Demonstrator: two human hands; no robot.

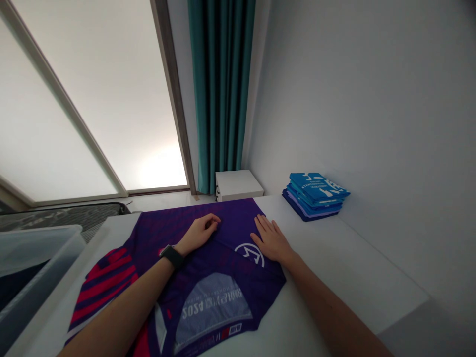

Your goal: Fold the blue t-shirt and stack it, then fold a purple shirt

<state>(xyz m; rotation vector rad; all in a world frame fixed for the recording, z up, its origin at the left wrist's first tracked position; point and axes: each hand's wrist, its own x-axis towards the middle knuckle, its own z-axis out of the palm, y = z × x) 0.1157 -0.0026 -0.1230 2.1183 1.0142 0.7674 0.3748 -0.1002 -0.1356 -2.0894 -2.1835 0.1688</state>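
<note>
A purple running shirt (pixel 230 223) lies spread on the white table, collar toward me, with a red-striped sleeve at the left and a grey inner panel bearing "2024" showing at the neck. On its upper middle rests my left hand (pixel 201 230), fingers curled in, no cloth visibly raised in them; a dark watch (pixel 171 256) is on that wrist. My right hand (pixel 270 240) lies flat with fingers stretched out at the shirt's right edge, beside a white round logo (pixel 250 254). A diagonal crease crosses the cloth between the hands.
Folded blue and purple shirts (pixel 316 194) are stacked at the table's far right, by the wall. A clear plastic bin (pixel 70 243) with dark cloth inside stands at the left. Beyond the white table (pixel 334 267) are a low white cabinet (pixel 238 183) and a teal curtain (pixel 223 99).
</note>
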